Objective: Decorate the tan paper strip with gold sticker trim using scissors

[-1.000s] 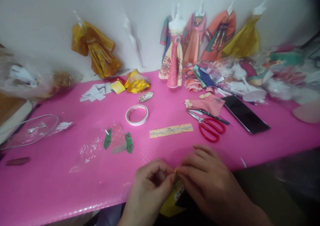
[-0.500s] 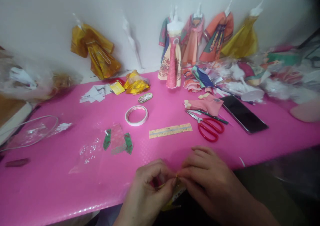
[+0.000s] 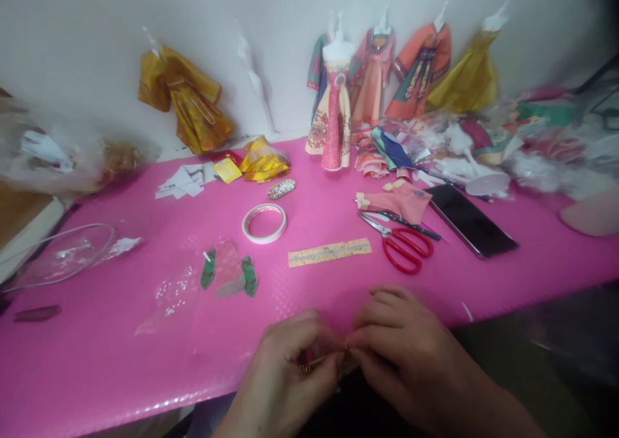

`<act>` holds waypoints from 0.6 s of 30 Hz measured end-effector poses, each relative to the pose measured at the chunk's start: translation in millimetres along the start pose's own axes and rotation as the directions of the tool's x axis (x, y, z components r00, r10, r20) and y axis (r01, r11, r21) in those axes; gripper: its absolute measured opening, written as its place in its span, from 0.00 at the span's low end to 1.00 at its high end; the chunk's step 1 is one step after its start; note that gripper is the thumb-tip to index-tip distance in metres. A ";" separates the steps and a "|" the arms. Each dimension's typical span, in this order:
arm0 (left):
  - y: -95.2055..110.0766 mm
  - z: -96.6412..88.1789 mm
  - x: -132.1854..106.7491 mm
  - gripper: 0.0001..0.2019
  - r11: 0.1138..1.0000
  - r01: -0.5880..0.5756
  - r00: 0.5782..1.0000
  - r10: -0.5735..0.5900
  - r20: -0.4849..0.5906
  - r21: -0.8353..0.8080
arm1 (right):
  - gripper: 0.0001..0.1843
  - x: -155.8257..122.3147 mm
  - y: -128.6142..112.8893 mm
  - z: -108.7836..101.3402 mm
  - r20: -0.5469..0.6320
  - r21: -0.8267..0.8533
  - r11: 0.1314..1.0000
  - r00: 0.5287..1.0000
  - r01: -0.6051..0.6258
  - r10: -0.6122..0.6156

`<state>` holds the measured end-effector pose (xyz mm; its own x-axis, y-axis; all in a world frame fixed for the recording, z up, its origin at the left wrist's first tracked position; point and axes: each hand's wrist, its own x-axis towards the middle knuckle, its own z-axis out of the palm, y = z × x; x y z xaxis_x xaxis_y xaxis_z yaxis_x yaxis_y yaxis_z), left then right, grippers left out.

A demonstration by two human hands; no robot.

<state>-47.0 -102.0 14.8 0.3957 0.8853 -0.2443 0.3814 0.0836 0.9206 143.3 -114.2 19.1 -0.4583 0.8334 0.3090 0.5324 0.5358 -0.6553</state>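
1. Hands: the left hand (image 3: 285, 377) and right hand (image 3: 401, 354) meet fingertip to fingertip at the near edge of the counter (image 3: 97, 354).
2. Both pinch a small yellow paper piece (image 3: 314, 362) between them. It is mostly hidden and blurred.
3. Beyond the hands lies a paper strip (image 3: 329, 253), with a tape roll (image 3: 264, 223) behind it to the left.
4. The scissors (image 3: 406, 248) are to the right of the strip, with a phone (image 3: 471, 220) near them.
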 end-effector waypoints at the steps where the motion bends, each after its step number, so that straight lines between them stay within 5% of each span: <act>1: -0.3 -0.2 0.0 0.10 1.000 0.002 1.000 -0.002 0.001 0.000 | 0.13 -0.3 0.1 0.6 -0.003 0.005 1.000 1.000 -0.001 0.001; 18: -4.1 -5.7 5.1 0.07 0.997 0.053 0.997 -0.050 0.054 -0.060 | 0.10 -1.7 1.9 -1.2 -0.019 0.069 0.995 0.997 -0.074 0.075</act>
<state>-51.3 -95.2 11.5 0.4212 0.8538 -0.3060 0.3512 0.1575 0.9230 146.0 -114.4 18.1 -0.4031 0.8738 0.2720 0.5147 0.4622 -0.7221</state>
